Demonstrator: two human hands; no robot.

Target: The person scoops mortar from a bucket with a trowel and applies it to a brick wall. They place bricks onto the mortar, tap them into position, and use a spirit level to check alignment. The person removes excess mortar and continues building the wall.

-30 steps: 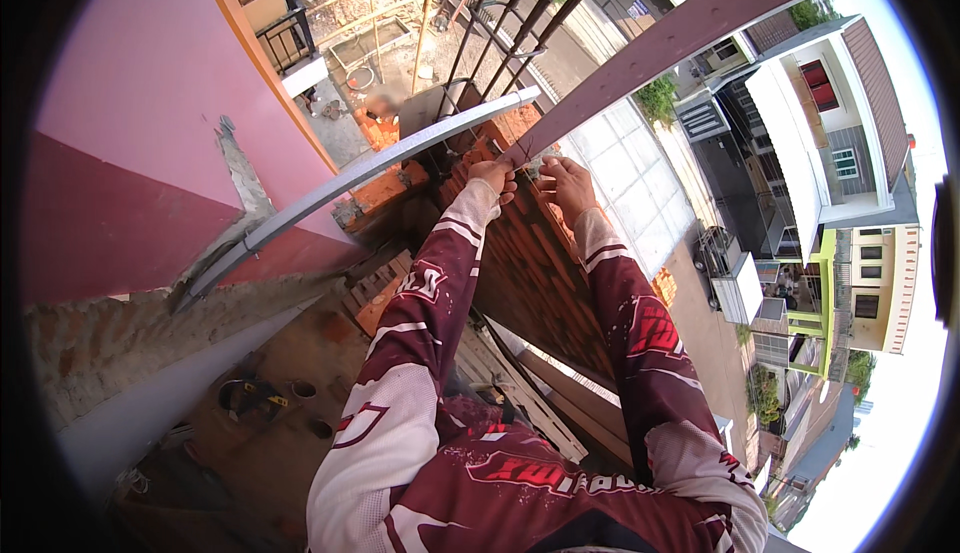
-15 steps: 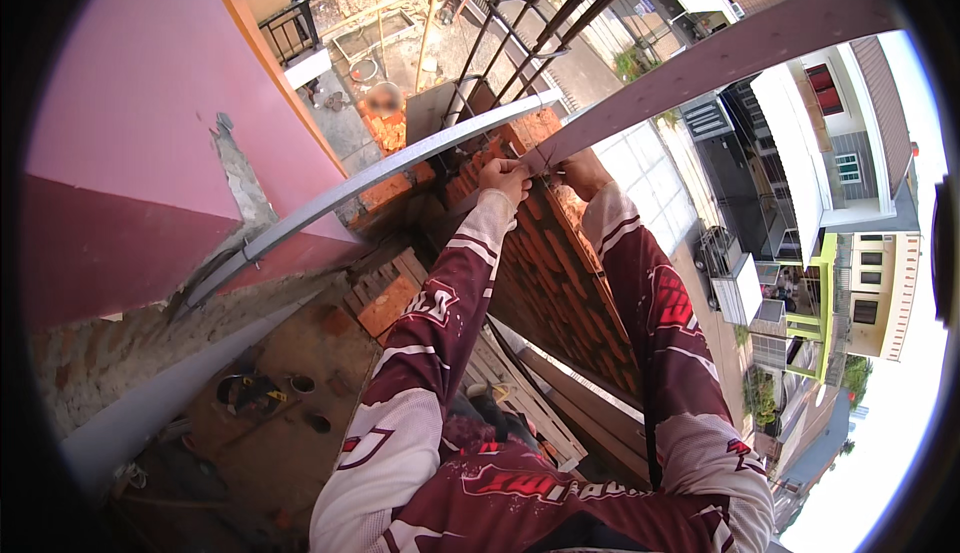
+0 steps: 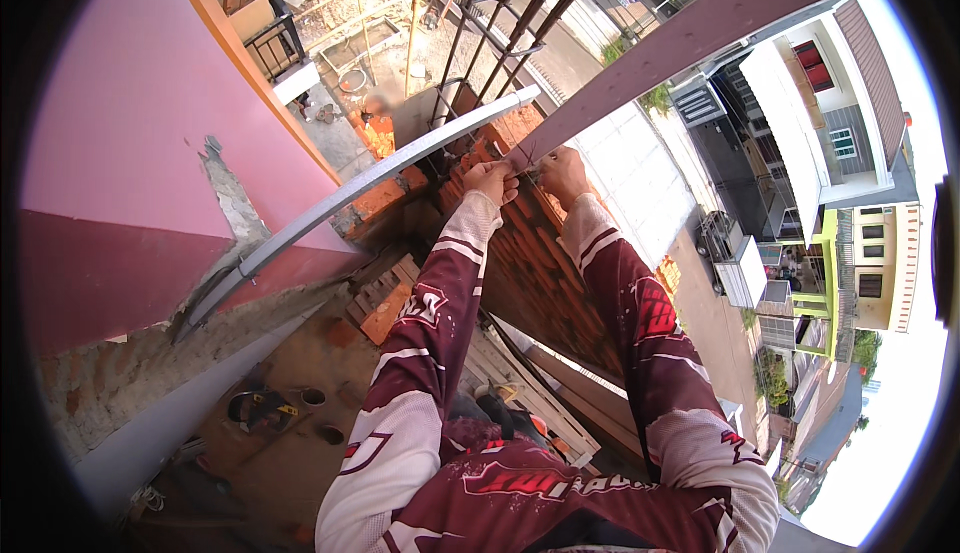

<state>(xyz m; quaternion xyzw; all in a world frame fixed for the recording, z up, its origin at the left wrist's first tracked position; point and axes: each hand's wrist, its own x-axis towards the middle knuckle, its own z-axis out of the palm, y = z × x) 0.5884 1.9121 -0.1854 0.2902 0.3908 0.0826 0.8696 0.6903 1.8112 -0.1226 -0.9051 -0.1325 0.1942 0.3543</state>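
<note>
A long mauve-brown plank (image 3: 660, 63) slants from the upper right down to my hands, with small marks dotted along its face. Thin dark strands (image 3: 524, 156), wire or string, cross at its lower end. At the left side of that end, my left hand (image 3: 490, 182) is closed in a pinch. My right hand (image 3: 564, 175) is closed too, fingers curled just right of the strands. What either hand pinches is too small to make out. Both work above the top of a red brick wall (image 3: 540, 253).
A grey bar (image 3: 350, 188) runs from the pink wall (image 3: 120, 123) toward the brickwork. Upright steel rebar (image 3: 500, 28) rises beyond my hands. Far below left lies a dirt floor (image 3: 290, 353) with tools; to the right are a street and houses (image 3: 845, 103).
The view has shifted a little, so the plank and both hands sit further left. My right hand's fingers have drawn up and curled beside the plank's end; my left stays pinched there.
</note>
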